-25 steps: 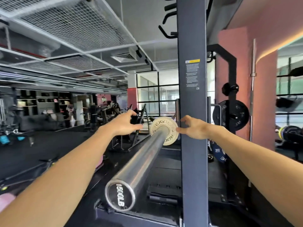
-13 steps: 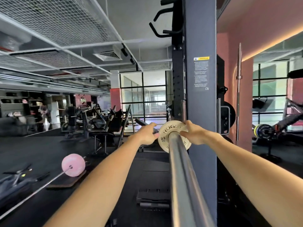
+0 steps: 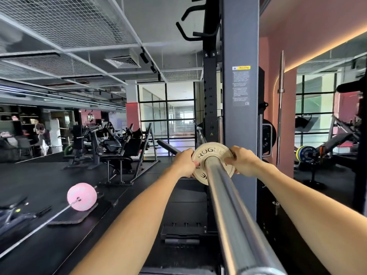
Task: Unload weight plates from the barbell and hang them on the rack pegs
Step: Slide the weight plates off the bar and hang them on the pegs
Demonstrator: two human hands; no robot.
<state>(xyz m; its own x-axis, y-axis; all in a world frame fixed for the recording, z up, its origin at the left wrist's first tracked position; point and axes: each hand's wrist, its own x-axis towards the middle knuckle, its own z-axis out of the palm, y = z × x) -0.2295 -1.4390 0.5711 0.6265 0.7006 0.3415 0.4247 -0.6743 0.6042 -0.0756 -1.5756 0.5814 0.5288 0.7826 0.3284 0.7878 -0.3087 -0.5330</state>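
Observation:
A small cream weight plate (image 3: pixel 206 153) marked ROGUE sits on the steel barbell sleeve (image 3: pixel 228 211), which runs from the bottom edge up to the middle of the view. My left hand (image 3: pixel 183 162) grips the plate's left rim with curled fingers. My right hand (image 3: pixel 243 161) grips its right rim, thumb on the plate's face. The grey rack upright (image 3: pixel 241 126) stands right behind the plate. A black plate (image 3: pixel 268 135) hangs on a rack peg past the upright, mostly hidden.
A pink plate (image 3: pixel 81 196) on a second bar lies on the black floor at left. Gym machines (image 3: pixel 119 151) stand behind it. An upright bar (image 3: pixel 280 108) leans by the pink wall; a blue-and-yellow plate (image 3: pixel 305 154) sits at far right.
Both hands have closed from open reaching onto the plate's rim. My view has shifted so the sleeve now runs straight ahead, and the plate looks nearer.

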